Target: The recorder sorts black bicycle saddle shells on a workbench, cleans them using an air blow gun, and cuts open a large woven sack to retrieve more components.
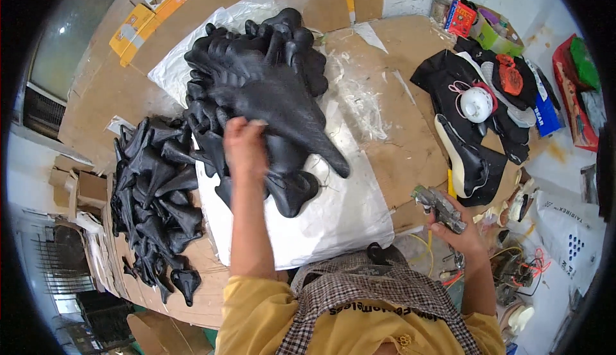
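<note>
My left hand (pixel 245 146) reaches forward and grips a black moulded saddle-shaped cover (pixel 282 108) on top of a tall heap of the same black covers (pixel 253 53). The heap rests on a white plastic sheet (pixel 333 214) spread over the cardboard-covered table. My right hand (pixel 459 230) is off to the right near the table's edge, closed around a grey metal stapler-like tool (pixel 439 207). A thin yellow hose (pixel 428 252) runs down from that tool.
A second pile of black covers (pixel 157 194) lies at the left on cardboard. To the right sit a finished black saddle (pixel 465 156), a white round object (pixel 476 103), orange and red packets (pixel 510 76) and a green container (pixel 491 34). Wires and small parts (pixel 520 268) clutter the lower right.
</note>
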`<action>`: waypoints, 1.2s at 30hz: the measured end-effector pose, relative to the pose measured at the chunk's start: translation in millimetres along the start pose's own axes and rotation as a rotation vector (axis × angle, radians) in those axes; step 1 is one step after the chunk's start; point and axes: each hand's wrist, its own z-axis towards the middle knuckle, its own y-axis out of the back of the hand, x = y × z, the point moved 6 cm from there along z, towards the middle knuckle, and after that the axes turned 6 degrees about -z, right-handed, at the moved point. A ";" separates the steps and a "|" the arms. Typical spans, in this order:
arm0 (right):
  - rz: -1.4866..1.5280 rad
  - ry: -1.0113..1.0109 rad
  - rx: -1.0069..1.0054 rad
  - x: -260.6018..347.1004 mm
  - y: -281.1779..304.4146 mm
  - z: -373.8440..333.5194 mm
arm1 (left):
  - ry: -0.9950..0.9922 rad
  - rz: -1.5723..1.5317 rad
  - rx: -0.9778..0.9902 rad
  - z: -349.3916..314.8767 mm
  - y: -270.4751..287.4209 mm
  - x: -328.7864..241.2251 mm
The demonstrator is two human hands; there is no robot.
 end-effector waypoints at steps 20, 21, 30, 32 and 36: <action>-0.081 0.104 0.123 66.7 -59.6 -23.9 | 0.265 0.451 -0.144 136.8 79.9 46.8; -0.082 0.102 0.118 64.2 -60.1 -23.9 | 0.268 0.451 -0.139 141.2 79.6 51.4; 0.106 0.270 -0.248 104.6 -51.7 -11.2 | 0.247 0.309 -0.050 121.5 78.8 64.7; 0.129 0.386 -0.190 110.8 -45.6 -12.4 | 0.238 0.214 -0.020 114.1 85.8 57.4; 0.109 0.275 -0.183 95.1 -50.2 -17.7 | 0.136 -0.126 0.077 109.3 110.3 29.8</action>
